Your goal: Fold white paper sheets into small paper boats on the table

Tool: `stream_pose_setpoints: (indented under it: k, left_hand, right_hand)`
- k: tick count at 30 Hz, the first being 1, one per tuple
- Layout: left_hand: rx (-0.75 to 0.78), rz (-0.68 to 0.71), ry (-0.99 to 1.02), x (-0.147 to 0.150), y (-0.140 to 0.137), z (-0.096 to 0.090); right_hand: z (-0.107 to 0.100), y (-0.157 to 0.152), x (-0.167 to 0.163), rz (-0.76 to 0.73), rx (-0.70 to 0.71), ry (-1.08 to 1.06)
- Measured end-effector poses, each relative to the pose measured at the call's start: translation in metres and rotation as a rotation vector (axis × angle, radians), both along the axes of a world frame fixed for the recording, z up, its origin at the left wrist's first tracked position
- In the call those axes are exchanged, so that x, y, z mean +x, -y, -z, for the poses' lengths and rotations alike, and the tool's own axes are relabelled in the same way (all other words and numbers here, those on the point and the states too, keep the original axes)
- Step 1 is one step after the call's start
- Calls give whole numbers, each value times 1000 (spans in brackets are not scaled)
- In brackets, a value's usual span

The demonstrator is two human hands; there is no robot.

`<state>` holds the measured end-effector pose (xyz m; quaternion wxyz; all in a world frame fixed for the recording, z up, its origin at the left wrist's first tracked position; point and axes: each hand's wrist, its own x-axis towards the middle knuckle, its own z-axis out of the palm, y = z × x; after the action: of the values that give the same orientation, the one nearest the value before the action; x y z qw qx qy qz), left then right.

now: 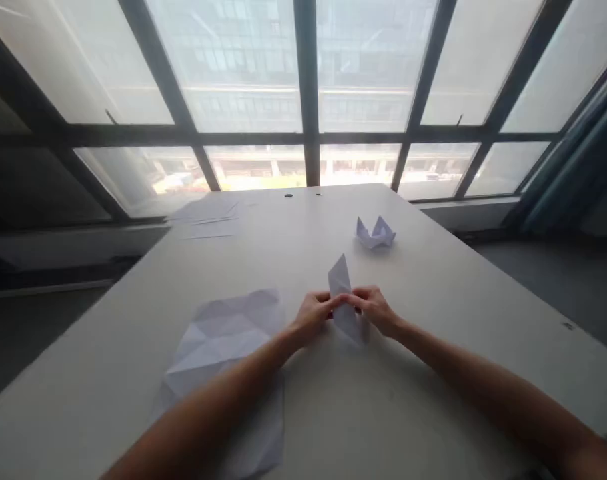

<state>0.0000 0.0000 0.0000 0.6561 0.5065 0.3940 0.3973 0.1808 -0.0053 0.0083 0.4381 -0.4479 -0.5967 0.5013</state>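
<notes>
Between my two hands stands a folded piece of white paper (339, 275), narrow and pointed at its upper and lower ends. My left hand (314, 312) grips its left side, thumb across the front. From the right, my right hand (374, 308) pinches the same paper, and the two thumbs meet near its middle. The fingers behind the paper are partly hidden. Under and beside my left forearm lies a creased, unfolded white sheet (223, 333). Farther off to the right sits a folded paper boat (375, 235) with two raised points.
A stack of flat white sheets (203, 212) lies at the table's far left. The long white table (433, 373) reaches toward large framed windows (253, 67). Two small dark holes are set near its far edge. A dark curtain (568, 160) hangs at the right.
</notes>
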Motion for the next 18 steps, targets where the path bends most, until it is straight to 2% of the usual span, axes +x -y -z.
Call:
stream_pose_setpoints:
  k: [3,7,13,15,18]
  left_hand:
    - [-14,-67,78,5,-4,-1]
    - [9,-148,189,4,-6,-2]
    - [3,5,81,-3,-8,-5]
    - [3,-22,79,-4,-11,-5]
    - [-58,-179,226,-2,-15,-4]
  right_hand:
    - [3,0,-5,24,-40,-21]
    - [5,0,-8,1,-26,20]
    - [5,-6,1,-13,150,135]
    - [5,-10,4,27,116,89]
    - [4,-16,8,55,-88,-195]
